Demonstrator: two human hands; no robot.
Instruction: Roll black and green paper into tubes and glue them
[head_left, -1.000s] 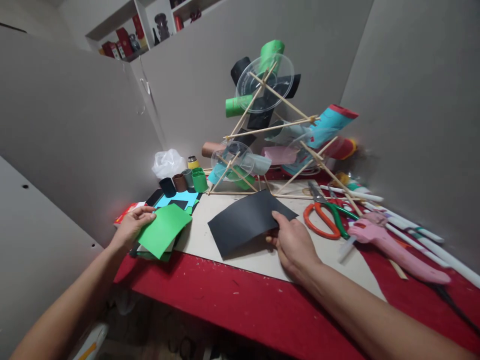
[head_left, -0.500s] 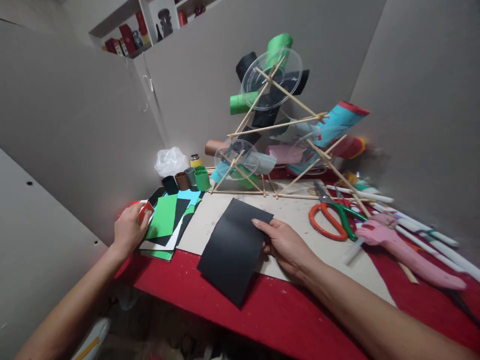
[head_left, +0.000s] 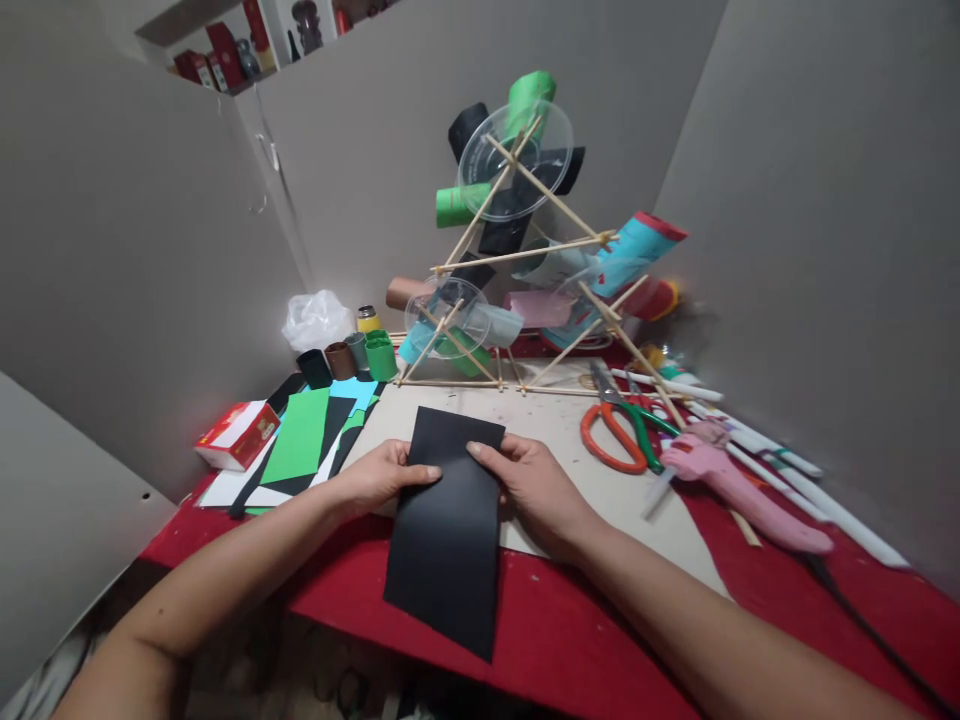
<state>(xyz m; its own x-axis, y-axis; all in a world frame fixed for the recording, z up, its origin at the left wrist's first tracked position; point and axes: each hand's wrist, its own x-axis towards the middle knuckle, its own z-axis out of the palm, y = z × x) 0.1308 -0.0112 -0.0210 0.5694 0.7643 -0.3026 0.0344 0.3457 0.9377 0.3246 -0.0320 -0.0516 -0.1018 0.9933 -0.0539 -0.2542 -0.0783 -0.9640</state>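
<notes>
Between my two hands hangs a sheet of black paper point(head_left: 446, 540), tilted over the table's front edge. My left hand point(head_left: 384, 474) pinches its left side, thumb on the face toward me. On the right side my right hand point(head_left: 529, 480) grips it the same way, fingers hidden behind. Behind the sheet stands a model of wooden sticks, with clear plastic discs point(head_left: 517, 160) that carry rolled paper tubes. A stack of coloured paper point(head_left: 298, 435), green on top, lies to the left beside a red and white box point(head_left: 238, 435).
Orange- and green-handled scissors point(head_left: 611, 440) and a pink glue gun point(head_left: 750, 485) lie on the right, near several white rods point(head_left: 814, 510). Small paper cylinders point(head_left: 381, 358) and a white plastic bag point(head_left: 319, 320) stand at the back left. Beige board point(head_left: 547, 410) covers part of the red table.
My left hand has left the red box by the paper stack and moved right to take the black sheet's left side. The sheet now hangs more upright, and the view has shifted right.
</notes>
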